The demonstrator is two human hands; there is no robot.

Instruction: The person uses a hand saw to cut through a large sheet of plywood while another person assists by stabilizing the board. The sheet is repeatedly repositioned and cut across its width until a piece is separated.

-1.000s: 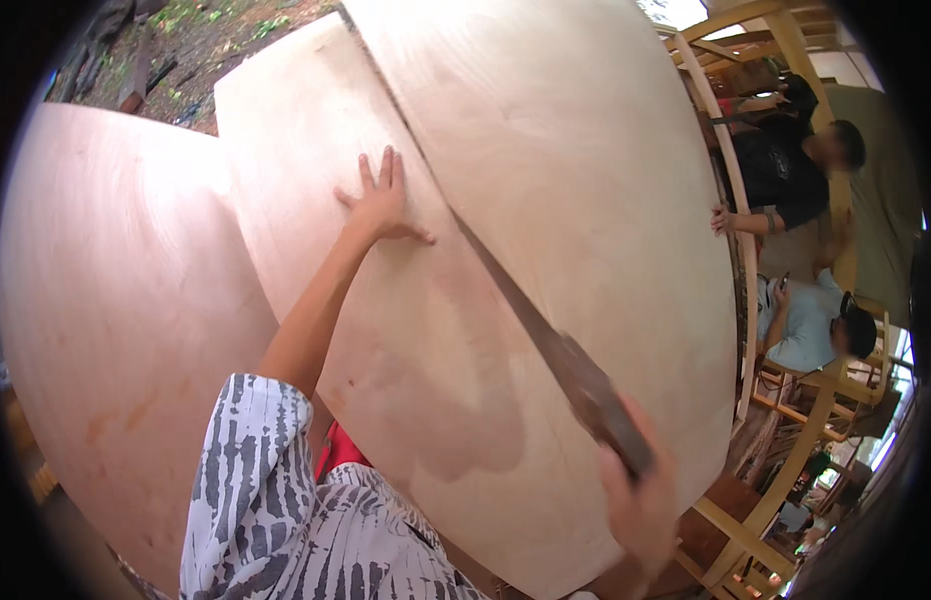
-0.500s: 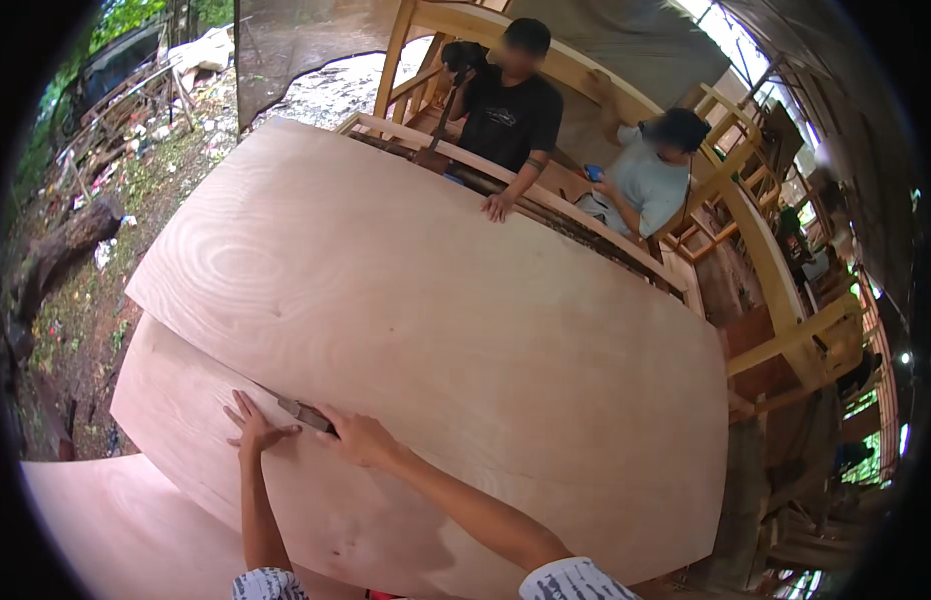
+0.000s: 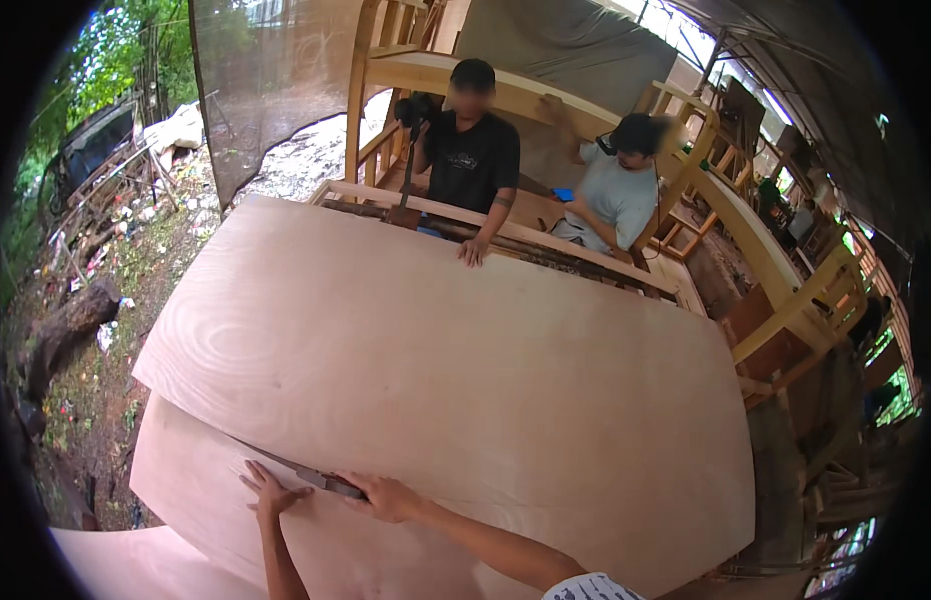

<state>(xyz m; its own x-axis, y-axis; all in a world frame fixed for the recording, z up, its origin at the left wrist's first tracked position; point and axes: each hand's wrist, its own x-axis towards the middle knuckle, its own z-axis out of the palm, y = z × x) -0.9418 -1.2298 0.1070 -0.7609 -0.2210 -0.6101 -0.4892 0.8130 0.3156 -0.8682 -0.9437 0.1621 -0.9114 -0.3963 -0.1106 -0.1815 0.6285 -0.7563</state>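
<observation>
A large pale plywood sheet (image 3: 435, 350) spreads in front of me, with a split running in from its left side. Below the split lies the nearer plywood part (image 3: 200, 470), its left end offset from the upper part. A handsaw (image 3: 305, 473) sits along the split, its thin dark blade slanting toward the upper left. My right hand (image 3: 390, 498) is closed round the saw's dark handle. Just left of it, my left hand (image 3: 272, 492) rests flat on the nearer plywood with fingers spread, close below the blade.
Across the sheet, a person in a black shirt (image 3: 470, 160) lays one hand on its far edge and holds a dark device. Beside them sits another person in a light shirt (image 3: 615, 195). Wooden frames (image 3: 775, 260) stand behind and right. Another pale sheet (image 3: 135, 550) lies lower left; littered ground (image 3: 95, 380) beyond.
The view has tilted up, so everything sits lower in it. My right hand has drawn the saw back to the right, baring more blade. My left hand stays flat on the plywood.
</observation>
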